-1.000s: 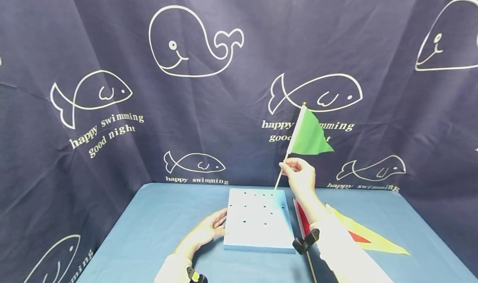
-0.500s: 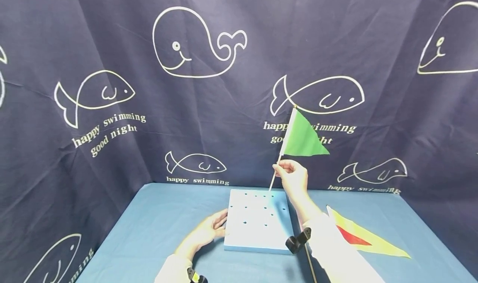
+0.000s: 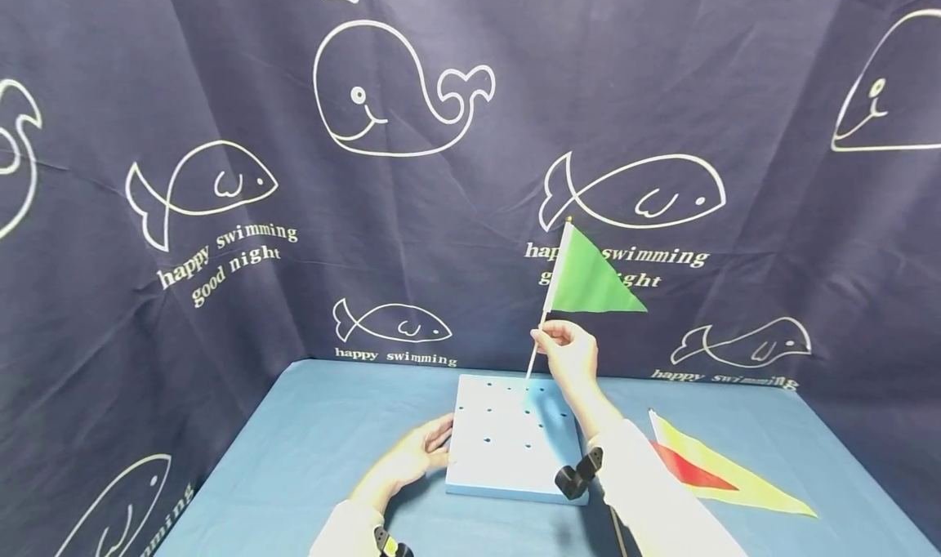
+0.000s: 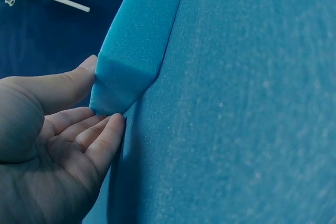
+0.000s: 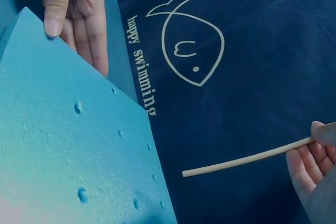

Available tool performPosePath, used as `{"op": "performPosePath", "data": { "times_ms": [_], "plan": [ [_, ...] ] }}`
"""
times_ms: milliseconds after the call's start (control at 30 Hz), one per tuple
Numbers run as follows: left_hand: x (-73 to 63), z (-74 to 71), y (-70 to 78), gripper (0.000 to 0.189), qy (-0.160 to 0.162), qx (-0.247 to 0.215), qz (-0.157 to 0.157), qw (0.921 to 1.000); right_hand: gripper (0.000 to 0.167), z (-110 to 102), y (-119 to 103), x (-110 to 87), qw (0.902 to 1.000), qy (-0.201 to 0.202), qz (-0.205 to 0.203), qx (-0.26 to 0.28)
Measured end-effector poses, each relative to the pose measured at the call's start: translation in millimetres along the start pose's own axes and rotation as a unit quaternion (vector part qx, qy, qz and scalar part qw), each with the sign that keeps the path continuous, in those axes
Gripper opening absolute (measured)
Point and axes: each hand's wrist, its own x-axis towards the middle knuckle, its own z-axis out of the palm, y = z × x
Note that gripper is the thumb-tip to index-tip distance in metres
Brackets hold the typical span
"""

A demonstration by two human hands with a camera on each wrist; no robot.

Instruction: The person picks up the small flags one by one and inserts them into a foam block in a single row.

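My right hand [image 3: 569,357] pinches the thin wooden stick [image 5: 236,166] of a green triangular flag [image 3: 588,279] between thumb and fingers. The flag stands tilted, top leaning slightly right, over the far edge of a light blue foam board [image 3: 500,463] with several small holes. In the right wrist view the stick's lower end hangs free, apart from the board. At the board's left side my left hand [image 3: 419,451] holds the edge, thumb [image 4: 73,85] on the upper edge and fingers [image 4: 102,142] against the side near a corner.
A yellow pennant [image 3: 772,496] with a red triangle lies on the blue tabletop [image 3: 294,459], right of my right forearm. Another stick [image 3: 617,532] shows below that forearm, which covers its upper part. A dark curtain [image 3: 412,230] with white fish and whales hangs behind.
My right hand has moved left and slightly down with the green flag, bringing its stick over the board's far edge. My right forearm now covers a red flag seen earlier. My left hand stays at the board.
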Motion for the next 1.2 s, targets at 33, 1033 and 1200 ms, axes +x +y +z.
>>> {"op": "performPosePath", "data": {
  "times_ms": [33, 1033, 1200],
  "plan": [
    [0.3, 0.7, 0.3, 0.074, 0.000, 0.001, 0.002, 1.0000, 0.018, 0.3, 0.3, -0.3, 1.0000, -0.001, -0.002, 0.000],
    [1.3, 3.4, 3.4, 0.072, 0.006, 0.012, 0.000, 0.9999, 0.015, 46.1, 24.5, -17.7, 0.9994, -0.034, 0.000, -0.005],
    [-1.7, 2.4, 3.0, 0.072, 0.008, 0.012, 0.000, 0.9999, 0.015, 53.3, 28.3, -21.7, 0.9992, -0.039, 0.008, 0.000]
  ]
}}
